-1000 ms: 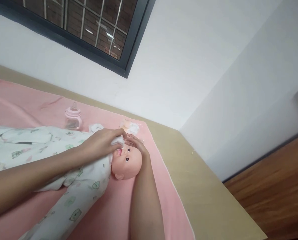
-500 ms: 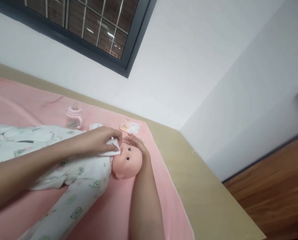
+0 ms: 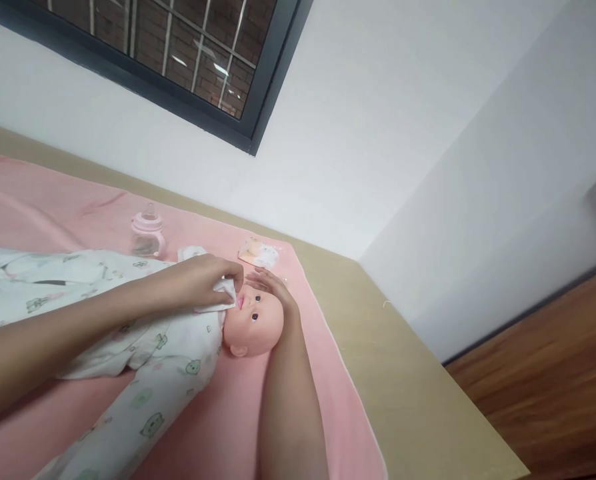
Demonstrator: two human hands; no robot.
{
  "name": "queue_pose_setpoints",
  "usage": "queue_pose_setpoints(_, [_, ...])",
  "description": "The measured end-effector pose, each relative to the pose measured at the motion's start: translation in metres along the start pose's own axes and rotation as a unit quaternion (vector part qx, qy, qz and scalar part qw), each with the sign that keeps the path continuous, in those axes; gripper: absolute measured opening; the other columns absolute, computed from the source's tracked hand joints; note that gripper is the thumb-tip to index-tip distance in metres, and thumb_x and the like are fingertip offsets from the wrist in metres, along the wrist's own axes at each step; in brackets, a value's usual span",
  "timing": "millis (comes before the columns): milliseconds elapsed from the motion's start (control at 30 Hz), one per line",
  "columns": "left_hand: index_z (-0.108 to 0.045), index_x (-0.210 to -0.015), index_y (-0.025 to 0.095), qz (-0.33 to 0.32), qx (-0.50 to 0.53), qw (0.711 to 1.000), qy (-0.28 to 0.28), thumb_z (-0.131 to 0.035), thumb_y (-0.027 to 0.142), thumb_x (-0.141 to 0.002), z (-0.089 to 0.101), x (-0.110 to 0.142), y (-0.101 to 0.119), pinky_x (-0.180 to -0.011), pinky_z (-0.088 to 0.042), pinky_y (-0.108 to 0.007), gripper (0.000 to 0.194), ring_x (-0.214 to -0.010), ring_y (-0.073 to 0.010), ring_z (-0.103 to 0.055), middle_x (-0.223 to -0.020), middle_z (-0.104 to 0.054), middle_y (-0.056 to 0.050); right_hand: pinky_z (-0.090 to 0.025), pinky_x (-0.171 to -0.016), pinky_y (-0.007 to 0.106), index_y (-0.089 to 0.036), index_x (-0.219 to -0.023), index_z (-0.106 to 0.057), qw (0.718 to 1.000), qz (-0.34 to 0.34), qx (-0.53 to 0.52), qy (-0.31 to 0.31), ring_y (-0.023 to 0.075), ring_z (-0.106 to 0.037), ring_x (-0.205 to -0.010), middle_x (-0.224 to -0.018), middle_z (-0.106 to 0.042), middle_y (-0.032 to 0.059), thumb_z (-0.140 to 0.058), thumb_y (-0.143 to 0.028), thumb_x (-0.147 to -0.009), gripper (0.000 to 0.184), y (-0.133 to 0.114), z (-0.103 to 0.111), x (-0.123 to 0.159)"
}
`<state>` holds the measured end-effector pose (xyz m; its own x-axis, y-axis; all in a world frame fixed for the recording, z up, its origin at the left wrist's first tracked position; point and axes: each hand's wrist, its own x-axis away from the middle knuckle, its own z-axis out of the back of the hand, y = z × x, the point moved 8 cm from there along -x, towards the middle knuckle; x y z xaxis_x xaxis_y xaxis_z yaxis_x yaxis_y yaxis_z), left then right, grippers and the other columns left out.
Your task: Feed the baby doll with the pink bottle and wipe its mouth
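A baby doll (image 3: 263, 328) in a white sleepsuit (image 3: 178, 347) with green animal prints lies on its back, head toward the right. My left hand (image 3: 201, 280) pinches a white tissue (image 3: 224, 291) beside the doll's mouth and chin. Part of that tissue is covered by my fingers. Around the far side of the doll's head curves my right hand (image 3: 277, 288), its fingers stretched out along the head and holding nothing. How firmly the palm touches the head is hidden.
A pink-capped baby bottle (image 3: 148, 235) stands behind the doll. Near it are a white crumpled piece (image 3: 192, 253) and a small orange-and-white packet (image 3: 259, 253). A pink blanket (image 3: 238, 413) covers much of the wooden tabletop (image 3: 403, 387). A white wall and dark-framed window (image 3: 251, 133) rise behind.
My left hand has drawn slightly back from the doll's mouth toward its chest, with the tissue, and the mouth shows more. My right hand has stayed by the head.
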<state>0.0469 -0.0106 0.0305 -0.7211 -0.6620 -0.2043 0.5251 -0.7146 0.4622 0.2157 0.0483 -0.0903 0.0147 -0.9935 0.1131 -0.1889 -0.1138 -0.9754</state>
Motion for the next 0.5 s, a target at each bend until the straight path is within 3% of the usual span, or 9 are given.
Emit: queue_pose_setpoints(500, [-0.059, -0.092, 0.023, 0.01, -0.015, 0.999, 0.042, -0.048, 0.029, -0.072, 0.0013, -0.0029, -0.0095, -0.064, -0.038, -0.027, 0.023, -0.08, -0.0223, -0.06, -0.083, -0.065, -0.001, -0.047, -0.096, 0.037, -0.022, -0.105, -0.059, 1.0, -0.003, -0.018, 0.005, 0.0205, -0.062, -0.106, -0.11, -0.068, 0.0049, -0.066, -0.033, -0.073, 0.035, 0.0046, 0.0017, -0.0033])
